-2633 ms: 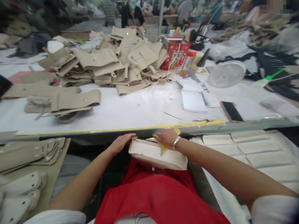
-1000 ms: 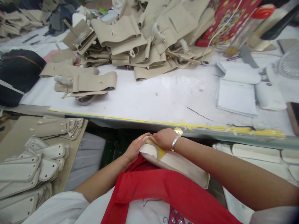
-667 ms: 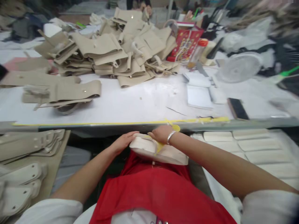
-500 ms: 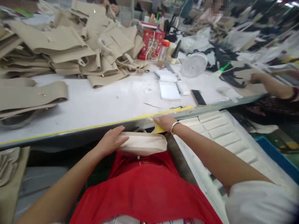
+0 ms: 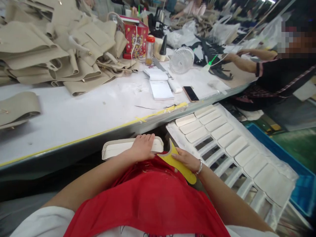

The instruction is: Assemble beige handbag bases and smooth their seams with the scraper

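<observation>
Across my lap, against the table edge, lies a long cream bag piece with rounded ends and a raised rim. My left hand lies over its right half, fingers together and bent toward the far rim, gripping it. Just right of it, my right hand is closed on a flat yellow scraper with a curved notch at its upper end. The scraper's notched end is close to the piece's right end; I cannot tell whether they touch. A red apron is below both hands.
At my right a white slatted rack bears rows of cream panels, above a blue crate. The white table holds piled beige bag pieces, a notepad, a phone and a fan. A co-worker's arms reach in.
My left hand has moved right, from the piece's left end onto its right half. My right hand has brought the yellow scraper down and right, away from the table edge. The view has turned right.
</observation>
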Tool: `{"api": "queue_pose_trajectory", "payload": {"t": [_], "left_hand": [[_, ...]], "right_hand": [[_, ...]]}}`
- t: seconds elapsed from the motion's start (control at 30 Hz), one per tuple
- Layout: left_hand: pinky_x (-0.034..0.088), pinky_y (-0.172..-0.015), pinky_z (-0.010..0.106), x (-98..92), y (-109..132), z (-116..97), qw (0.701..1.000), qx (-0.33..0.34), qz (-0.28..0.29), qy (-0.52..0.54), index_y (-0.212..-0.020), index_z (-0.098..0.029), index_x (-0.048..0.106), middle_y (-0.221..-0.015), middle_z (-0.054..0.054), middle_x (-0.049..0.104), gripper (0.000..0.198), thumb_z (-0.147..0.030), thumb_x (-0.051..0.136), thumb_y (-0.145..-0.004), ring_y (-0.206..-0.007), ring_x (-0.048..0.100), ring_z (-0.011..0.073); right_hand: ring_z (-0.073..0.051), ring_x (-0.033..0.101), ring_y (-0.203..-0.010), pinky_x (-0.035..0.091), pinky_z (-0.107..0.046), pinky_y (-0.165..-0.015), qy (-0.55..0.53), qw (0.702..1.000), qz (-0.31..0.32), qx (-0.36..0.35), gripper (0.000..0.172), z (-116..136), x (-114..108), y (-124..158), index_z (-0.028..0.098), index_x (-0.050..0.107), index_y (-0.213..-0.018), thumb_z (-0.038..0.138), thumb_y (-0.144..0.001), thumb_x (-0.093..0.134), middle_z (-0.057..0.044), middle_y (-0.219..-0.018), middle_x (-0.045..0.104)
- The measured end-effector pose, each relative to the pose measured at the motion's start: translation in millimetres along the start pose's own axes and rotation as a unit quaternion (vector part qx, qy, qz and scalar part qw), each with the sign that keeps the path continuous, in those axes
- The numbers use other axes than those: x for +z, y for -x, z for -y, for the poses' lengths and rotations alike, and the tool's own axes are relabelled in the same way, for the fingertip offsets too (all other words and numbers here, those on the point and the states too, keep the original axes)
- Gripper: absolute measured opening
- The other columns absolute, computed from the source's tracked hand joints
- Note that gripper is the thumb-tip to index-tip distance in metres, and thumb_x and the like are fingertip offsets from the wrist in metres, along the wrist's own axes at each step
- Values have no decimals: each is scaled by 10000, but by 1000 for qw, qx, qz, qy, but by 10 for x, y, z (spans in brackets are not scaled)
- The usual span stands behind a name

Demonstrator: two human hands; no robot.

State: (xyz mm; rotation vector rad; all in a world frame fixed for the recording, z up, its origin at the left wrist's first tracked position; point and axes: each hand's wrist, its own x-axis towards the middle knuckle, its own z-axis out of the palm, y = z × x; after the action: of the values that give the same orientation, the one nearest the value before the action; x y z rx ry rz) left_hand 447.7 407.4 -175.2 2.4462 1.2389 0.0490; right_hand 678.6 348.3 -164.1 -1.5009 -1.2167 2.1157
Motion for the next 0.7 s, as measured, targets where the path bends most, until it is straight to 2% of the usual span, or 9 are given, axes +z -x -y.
{"api": "queue_pose_trajectory", "payload": {"t": [0.27, 0.43, 0.7], "left_hand": [[294, -966, 416, -49, 8, 115, 999, 36, 31, -26, -1367, -53, 249, -1320, 179, 421, 903, -385, 622, -615, -1134, 416, 300], [293, -969, 412, -40, -1, 144, 998, 34, 34, -29, -1371, -51, 246, -1345, 180, 396, 909, -377, 623, -610, -1150, 405, 293], [295, -958, 413, 4, -17, 185, 999, 42, 29, -17, -1375, -47, 248, -1336, 180, 407, 909, -402, 618, -625, -1139, 411, 297]], "right_hand": [[-113, 562, -438, 409, -187, -361, -22, 998, 35, -39, 405, -17, 80, -324, 216, 376, -1009, 507, -794, 559, 30, -696, 599], [-102, 549, -440, 427, -192, -376, -27, 999, 17, -37, 400, 11, 78, -329, 206, 406, -1013, 481, -786, 587, 18, -709, 601], [-125, 552, -429, 379, -187, -349, -76, 996, 38, -22, 407, 31, 87, -365, 207, 397, -1065, 469, -804, 566, 3, -689, 609]]}}
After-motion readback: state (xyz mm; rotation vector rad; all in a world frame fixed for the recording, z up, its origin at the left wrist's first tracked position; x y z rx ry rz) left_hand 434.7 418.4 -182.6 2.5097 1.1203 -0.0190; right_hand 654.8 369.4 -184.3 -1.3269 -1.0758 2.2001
